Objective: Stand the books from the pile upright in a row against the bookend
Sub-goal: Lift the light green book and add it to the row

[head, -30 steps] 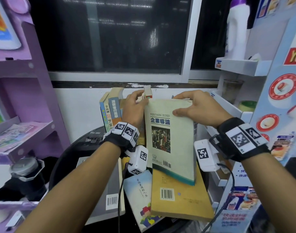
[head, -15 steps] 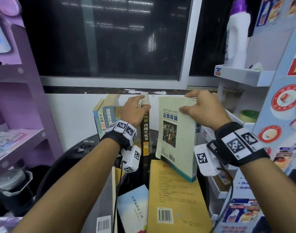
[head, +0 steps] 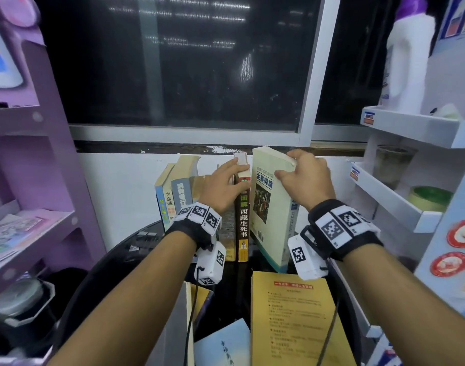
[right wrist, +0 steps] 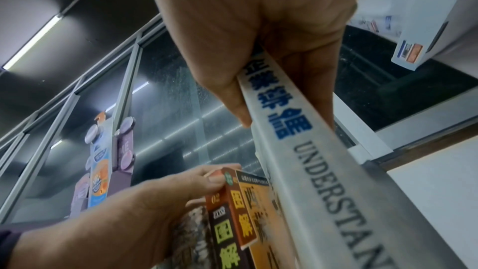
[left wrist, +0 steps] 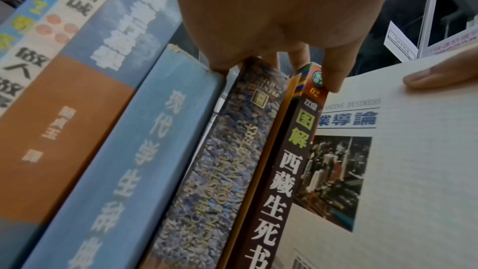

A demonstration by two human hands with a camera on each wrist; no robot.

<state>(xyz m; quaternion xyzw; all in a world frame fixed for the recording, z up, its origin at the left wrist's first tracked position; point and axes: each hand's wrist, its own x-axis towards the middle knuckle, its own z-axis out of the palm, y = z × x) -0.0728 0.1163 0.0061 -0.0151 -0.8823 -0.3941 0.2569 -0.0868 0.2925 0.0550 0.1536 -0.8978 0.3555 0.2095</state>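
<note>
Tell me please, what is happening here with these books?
A person is standing books in a row. The right hand grips the top of a pale business book, tilted beside the row. The left hand steadies the dark-spined book at the row's end. More books, like the yellow book, lie flat.

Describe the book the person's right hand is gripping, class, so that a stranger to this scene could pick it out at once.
Find the dark window; below its sill a row of upright books stands on a black table. At the row's right end the right hand grips the pale book by its top. Unlike its spine-out neighbours, it shows its cover: blue title characters above a small city photo.
</note>
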